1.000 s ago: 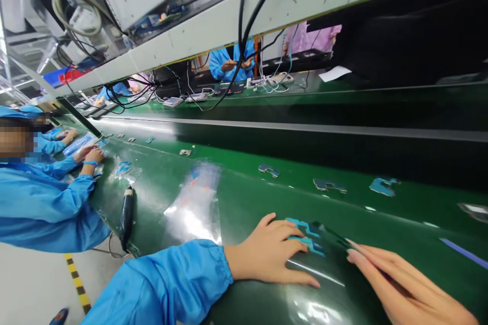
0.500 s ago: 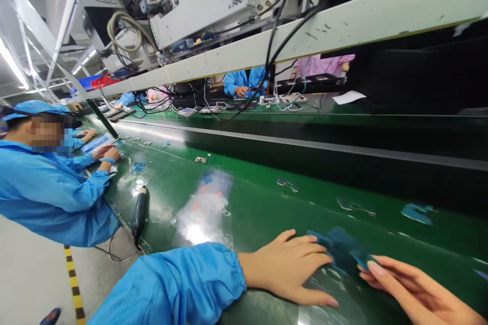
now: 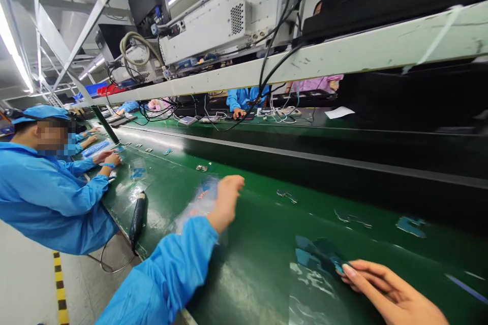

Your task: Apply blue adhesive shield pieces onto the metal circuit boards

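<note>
Because the right hand (image 3: 387, 284) is pinching a blue piece (image 3: 338, 266) at lower right, uneven pulling could be creasing it; the left hand (image 3: 227, 200) is showing blurred by the plastic bag (image 3: 192, 210) near centre, its grip unclear

I inspected the station through one head-worn camera, positioned above the near side of the green bench (image 3: 251, 264) and facing forward and down. The angle was oblique: the bench and overhead beam (image 3: 362, 48) converged leftward. The left hand (image 3: 227, 199) and right hand (image 3: 385, 284) appeared at close range.
</note>
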Demonstrator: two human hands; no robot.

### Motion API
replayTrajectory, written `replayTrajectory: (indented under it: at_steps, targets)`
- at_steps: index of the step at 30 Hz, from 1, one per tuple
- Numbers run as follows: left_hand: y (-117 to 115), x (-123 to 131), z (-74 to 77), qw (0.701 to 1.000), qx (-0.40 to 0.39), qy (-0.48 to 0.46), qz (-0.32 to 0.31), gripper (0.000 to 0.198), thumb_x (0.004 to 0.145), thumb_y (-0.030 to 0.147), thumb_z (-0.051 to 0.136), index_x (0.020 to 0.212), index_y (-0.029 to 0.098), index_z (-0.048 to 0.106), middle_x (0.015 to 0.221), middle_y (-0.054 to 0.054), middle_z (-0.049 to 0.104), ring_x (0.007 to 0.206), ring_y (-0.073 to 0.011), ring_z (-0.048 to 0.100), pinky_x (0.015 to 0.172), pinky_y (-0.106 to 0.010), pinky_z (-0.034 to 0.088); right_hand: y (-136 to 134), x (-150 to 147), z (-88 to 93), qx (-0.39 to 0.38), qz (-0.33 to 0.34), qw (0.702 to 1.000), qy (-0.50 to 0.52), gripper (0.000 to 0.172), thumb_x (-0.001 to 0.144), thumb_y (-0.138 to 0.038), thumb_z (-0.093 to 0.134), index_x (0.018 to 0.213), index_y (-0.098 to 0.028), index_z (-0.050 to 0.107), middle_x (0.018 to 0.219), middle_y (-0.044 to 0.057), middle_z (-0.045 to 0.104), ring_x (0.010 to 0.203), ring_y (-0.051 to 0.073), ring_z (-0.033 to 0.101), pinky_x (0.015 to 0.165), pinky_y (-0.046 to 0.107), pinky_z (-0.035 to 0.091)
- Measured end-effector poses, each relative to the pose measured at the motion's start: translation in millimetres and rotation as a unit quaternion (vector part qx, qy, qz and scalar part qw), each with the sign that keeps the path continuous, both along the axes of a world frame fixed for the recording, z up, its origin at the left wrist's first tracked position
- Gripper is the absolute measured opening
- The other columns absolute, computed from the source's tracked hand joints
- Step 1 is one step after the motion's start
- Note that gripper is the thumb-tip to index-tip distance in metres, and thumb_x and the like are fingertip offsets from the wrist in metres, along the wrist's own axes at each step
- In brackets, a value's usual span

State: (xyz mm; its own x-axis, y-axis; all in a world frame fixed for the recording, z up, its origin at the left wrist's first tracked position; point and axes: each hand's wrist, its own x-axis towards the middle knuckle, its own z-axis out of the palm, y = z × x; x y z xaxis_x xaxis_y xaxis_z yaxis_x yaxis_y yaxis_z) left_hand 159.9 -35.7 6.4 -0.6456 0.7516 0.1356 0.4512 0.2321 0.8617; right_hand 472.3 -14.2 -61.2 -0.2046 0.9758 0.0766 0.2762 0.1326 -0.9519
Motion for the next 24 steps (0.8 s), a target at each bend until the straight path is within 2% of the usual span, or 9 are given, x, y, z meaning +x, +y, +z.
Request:
replayTrajectory:
  at_steps: [1, 4, 6, 8, 12, 15, 18, 21, 24]
  targets:
    - [11, -28, 11.7, 0.999, -0.013, 0.002, 0.043, 0.030, 0.103, 0.030, 0.045, 0.116, 0.011, 0.065, 0.113, -0.013, 0.070, 0.101, -0.0220, 0.068, 0.089, -0.039, 0.056, -1, -2, 5.5, -0.031, 0.019, 0.999, 0.003, 0.042, 0.063, -0.061, 0.076, 0.076, -0.021, 0.077, 0.072, 0.010, 0.078, 0.069, 0.031, 0.078, 0.060, 0.033, 0.064]
    - [30, -97, 31.6, 0.987, -0.055, 0.022, 0.146, 0.036, 0.098, 0.039, 0.061, 0.126, 0.016, 0.060, 0.130, -0.011, 0.062, 0.114, -0.0256, 0.062, 0.097, -0.048, 0.053, -3, -6, 12.0, -0.074, 0.047, 0.996, 0.025, 0.044, 0.058, -0.061, 0.079, 0.077, -0.021, 0.075, 0.074, 0.010, 0.078, 0.070, 0.028, 0.076, 0.065, 0.033, 0.062]
    - [35, -121, 29.7, 0.977, -0.094, 0.026, 0.188, 0.039, 0.096, 0.038, 0.063, 0.128, 0.016, 0.060, 0.134, -0.012, 0.059, 0.119, -0.0281, 0.060, 0.099, -0.051, 0.052, -3, -7, 9.4, -0.069, 0.049, 0.995, 0.046, 0.044, 0.060, -0.062, 0.078, 0.076, -0.021, 0.074, 0.071, 0.009, 0.076, 0.069, 0.027, 0.074, 0.065, 0.033, 0.060]
    - [37, -129, 20.8, 0.969, -0.123, 0.026, 0.212, 0.040, 0.096, 0.038, 0.064, 0.129, 0.016, 0.059, 0.135, -0.013, 0.058, 0.120, -0.0290, 0.059, 0.100, -0.052, 0.051, -2, -8, 5.3, -0.065, 0.059, 0.994, 0.062, 0.044, 0.063, -0.062, 0.077, 0.078, -0.021, 0.073, 0.070, 0.008, 0.075, 0.068, 0.026, 0.072, 0.065, 0.033, 0.059]
    - [42, -125, 11.1, 0.965, -0.141, 0.016, 0.220, 0.041, 0.096, 0.038, 0.063, 0.131, 0.017, 0.058, 0.137, -0.012, 0.056, 0.120, -0.0288, 0.058, 0.100, -0.052, 0.051, -3, -8, 3.1, -0.048, 0.073, 0.993, 0.074, 0.041, 0.069, -0.061, 0.075, 0.080, -0.021, 0.072, 0.069, 0.006, 0.073, 0.067, 0.024, 0.070, 0.065, 0.033, 0.057]
    - [50, -122, 20.9, 0.978, -0.117, -0.005, 0.176, 0.041, 0.096, 0.036, 0.064, 0.132, 0.017, 0.057, 0.135, -0.012, 0.058, 0.117, -0.0273, 0.061, 0.098, -0.050, 0.053, -4, -9, 5.4, -0.046, 0.073, 0.991, 0.098, 0.044, 0.067, -0.062, 0.076, 0.078, -0.020, 0.071, 0.066, 0.006, 0.071, 0.064, 0.023, 0.068, 0.064, 0.034, 0.056]
    - [62, -112, 35.5, 0.992, -0.074, -0.046, 0.096, 0.037, 0.097, 0.033, 0.064, 0.130, 0.016, 0.058, 0.128, -0.011, 0.062, 0.109, -0.0245, 0.065, 0.092, -0.046, 0.057, -6, -11, 6.0, -0.051, 0.067, 0.989, 0.120, 0.046, 0.066, -0.064, 0.077, 0.078, -0.020, 0.069, 0.067, 0.006, 0.072, 0.063, 0.023, 0.067, 0.063, 0.035, 0.055]
    - [68, -78, 40.5, 0.993, -0.028, -0.118, 0.007, 0.037, 0.096, 0.027, 0.065, 0.130, 0.016, 0.055, 0.119, -0.009, 0.064, 0.095, -0.0188, 0.067, 0.078, -0.035, 0.059, -8, -14, 6.8, -0.052, 0.052, 0.987, 0.144, 0.047, 0.068, -0.065, 0.077, 0.078, -0.021, 0.067, 0.070, 0.006, 0.072, 0.063, 0.022, 0.067, 0.062, 0.035, 0.054]
    - [48, -15, 25.2, 0.971, -0.001, -0.215, -0.108, 0.054, 0.088, 0.018, 0.072, 0.137, 0.022, 0.047, 0.109, -0.004, 0.065, 0.080, -0.0100, 0.066, 0.064, -0.019, 0.052, -10, -17, 10.8, -0.046, 0.034, 0.983, 0.172, 0.051, 0.065, -0.069, 0.077, 0.076, -0.021, 0.066, 0.067, 0.005, 0.071, 0.062, 0.021, 0.066, 0.061, 0.034, 0.053]
